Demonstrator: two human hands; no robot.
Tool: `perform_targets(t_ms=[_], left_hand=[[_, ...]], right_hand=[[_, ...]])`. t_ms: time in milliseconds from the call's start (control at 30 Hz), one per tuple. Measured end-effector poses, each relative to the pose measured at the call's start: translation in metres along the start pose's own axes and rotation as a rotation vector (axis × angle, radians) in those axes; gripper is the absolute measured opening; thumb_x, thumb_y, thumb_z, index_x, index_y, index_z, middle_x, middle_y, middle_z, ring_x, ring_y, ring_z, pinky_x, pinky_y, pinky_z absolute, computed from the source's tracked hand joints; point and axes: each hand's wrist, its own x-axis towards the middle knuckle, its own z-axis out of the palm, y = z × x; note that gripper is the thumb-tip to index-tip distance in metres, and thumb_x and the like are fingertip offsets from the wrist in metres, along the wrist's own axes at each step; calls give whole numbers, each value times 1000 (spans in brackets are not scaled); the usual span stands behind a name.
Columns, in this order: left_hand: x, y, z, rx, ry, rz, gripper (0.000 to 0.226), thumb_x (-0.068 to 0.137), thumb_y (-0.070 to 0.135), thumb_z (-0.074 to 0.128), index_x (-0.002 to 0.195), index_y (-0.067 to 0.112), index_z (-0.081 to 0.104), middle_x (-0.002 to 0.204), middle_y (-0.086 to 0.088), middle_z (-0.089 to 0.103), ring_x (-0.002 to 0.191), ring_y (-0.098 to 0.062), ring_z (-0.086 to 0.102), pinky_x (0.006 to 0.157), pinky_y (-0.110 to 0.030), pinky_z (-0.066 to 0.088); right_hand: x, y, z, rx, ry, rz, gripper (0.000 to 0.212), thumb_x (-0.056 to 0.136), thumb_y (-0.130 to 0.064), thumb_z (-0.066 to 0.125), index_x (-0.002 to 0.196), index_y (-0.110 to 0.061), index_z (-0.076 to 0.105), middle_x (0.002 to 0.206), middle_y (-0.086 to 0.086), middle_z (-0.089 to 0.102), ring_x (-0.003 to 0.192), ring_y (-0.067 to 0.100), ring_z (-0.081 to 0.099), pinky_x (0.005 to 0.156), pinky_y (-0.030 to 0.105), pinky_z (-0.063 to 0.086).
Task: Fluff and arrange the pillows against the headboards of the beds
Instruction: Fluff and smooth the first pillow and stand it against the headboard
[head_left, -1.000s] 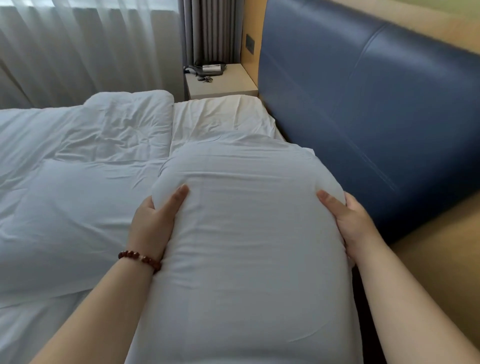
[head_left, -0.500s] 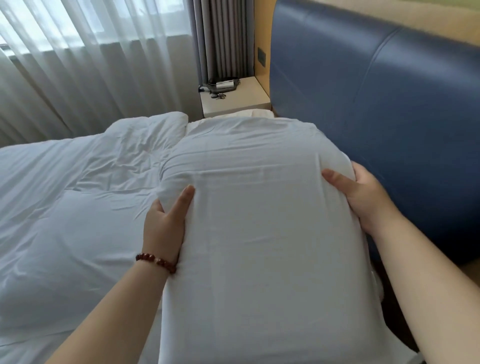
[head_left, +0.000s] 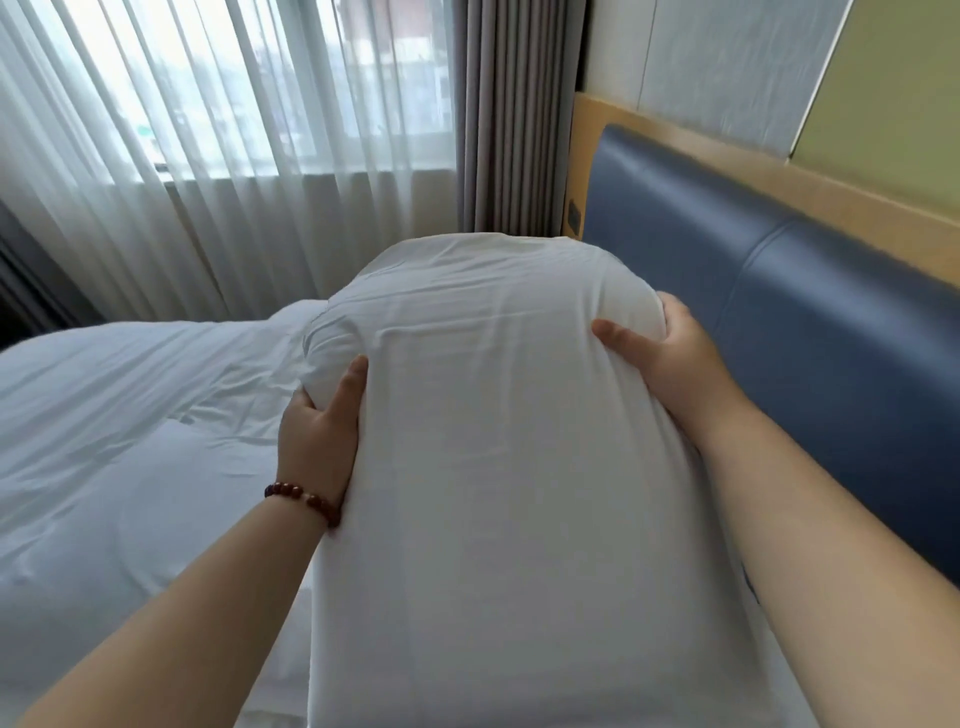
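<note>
1. A large white pillow (head_left: 509, 441) fills the middle of the view, held up lengthwise between both hands. Its far end bulges, rounded and smooth.
2. The left hand (head_left: 319, 431) grasps the pillow's left edge. The thumb lies on the upper face and the fingers curl round out of sight beneath.
3. The right hand (head_left: 670, 358) grasps the right edge a little farther away. The thumb presses into the fabric and the other fingers are hidden behind the pillow.
4. A bracelet (head_left: 306, 499) of dark red beads sits on the left wrist, touching the pillow's edge.
5. The blue padded headboard (head_left: 779, 322) runs along the right side in a light wooden frame. The pillow is just beside it, and the right hand lies between the two. Whether the pillow touches the headboard cannot be told.
6. To the left and below lies a rumpled white duvet (head_left: 130, 441) covering the bed.
7. At the far side, a sheer white curtain (head_left: 208, 130) hangs across a bright window, and a grey drape (head_left: 514, 114) hangs to its right, next to the headboard frame.
8. The pillow's near end runs out of the bottom of the view.
</note>
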Motion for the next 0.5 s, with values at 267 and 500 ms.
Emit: perform_targets(t_ms=[267,500], left_hand=[[47,43,9,-17,45,76,46,79,66,62,89,22,67,83,12,69,68,7,61,60,-18,41],[121,25,49,-4,36,80,43,79,67,63,83,24,64,83,13,68,69,8,60,59,-17,39]], right_hand=[[54,-42,1,-78,-28,-86,72,70,-62,76,130,-30,54,122,-8,62,109,13,59,80,26,47],[130,-13,39,-98,-28,-4,73,75,-55,75,135,-24,48,133,3,56,119,24,54,102,47,45]])
